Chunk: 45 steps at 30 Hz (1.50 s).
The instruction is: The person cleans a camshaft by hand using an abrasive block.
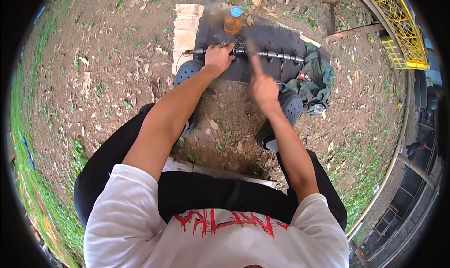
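A long metal shaft [277, 54] with several bracket-like fittings along it lies across a dark, wet-looking board [242, 69]. My left hand [218, 59] rests over the shaft left of its middle, fingers bent around it and the index finger pointing away from me. My right hand [264, 87] is blurred just in front of the shaft, its index finger stretched towards it. A brownish blur shows beyond that fingertip; whether it is a thin tool or the finger moving, I cannot tell. Behind the shaft stands a clear plastic bottle [232, 25] of amber liquid with a blue cap.
A crumpled green cloth [314, 78] lies at the board's right end. Cardboard [186, 29] shows under its left side. My clogs [291, 108] stand close to the near edge. A yellow plastic crate [397, 18] sits at the upper right, and a chicken [415, 147] is at the far right.
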### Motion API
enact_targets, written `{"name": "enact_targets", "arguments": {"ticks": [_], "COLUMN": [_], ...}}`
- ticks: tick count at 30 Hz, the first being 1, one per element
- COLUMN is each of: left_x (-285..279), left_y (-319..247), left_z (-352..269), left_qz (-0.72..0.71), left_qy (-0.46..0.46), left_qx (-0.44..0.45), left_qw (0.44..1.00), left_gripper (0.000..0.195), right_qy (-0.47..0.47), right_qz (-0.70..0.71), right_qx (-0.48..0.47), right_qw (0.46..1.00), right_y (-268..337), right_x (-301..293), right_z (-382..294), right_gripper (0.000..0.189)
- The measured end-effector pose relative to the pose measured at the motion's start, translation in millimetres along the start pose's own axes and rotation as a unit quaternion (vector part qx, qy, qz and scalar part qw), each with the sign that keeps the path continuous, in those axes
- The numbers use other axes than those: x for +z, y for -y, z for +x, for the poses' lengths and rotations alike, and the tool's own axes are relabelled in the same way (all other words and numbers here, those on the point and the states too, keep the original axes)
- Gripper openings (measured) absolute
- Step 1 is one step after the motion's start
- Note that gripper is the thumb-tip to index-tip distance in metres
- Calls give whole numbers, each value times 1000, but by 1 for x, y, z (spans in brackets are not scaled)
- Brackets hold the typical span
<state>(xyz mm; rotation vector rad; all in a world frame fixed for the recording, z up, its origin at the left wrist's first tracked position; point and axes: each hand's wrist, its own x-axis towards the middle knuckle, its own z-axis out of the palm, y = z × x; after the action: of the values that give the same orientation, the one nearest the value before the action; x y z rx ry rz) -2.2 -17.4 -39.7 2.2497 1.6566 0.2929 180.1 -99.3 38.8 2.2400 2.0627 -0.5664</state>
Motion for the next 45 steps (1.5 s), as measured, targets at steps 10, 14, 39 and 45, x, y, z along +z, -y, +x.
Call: {"name": "enact_targets", "arguments": {"ticks": [10,14,39,45], "left_x": [-5,-2,-5,-15], "left_y": [11,8,4,5], "left_z": [2,-2,12,15], "left_qz": [-31,-49,0,1], "left_qy": [1,15,44,49], "left_qx": [-8,-18,-25,-29], "left_qw": [999,999,999,998], "left_gripper": [48,50,53,54], "right_qy": [17,12,-84,-39], "right_qz": [30,16,153,109], "right_qx": [3,-1,121,61], "right_qw": [999,1000,977,991], "right_y": [-1,5,-17,-4], "right_x": [-3,17,47,58], "right_z": [10,2,-22,-29], "right_gripper": [68,67,67,65]}}
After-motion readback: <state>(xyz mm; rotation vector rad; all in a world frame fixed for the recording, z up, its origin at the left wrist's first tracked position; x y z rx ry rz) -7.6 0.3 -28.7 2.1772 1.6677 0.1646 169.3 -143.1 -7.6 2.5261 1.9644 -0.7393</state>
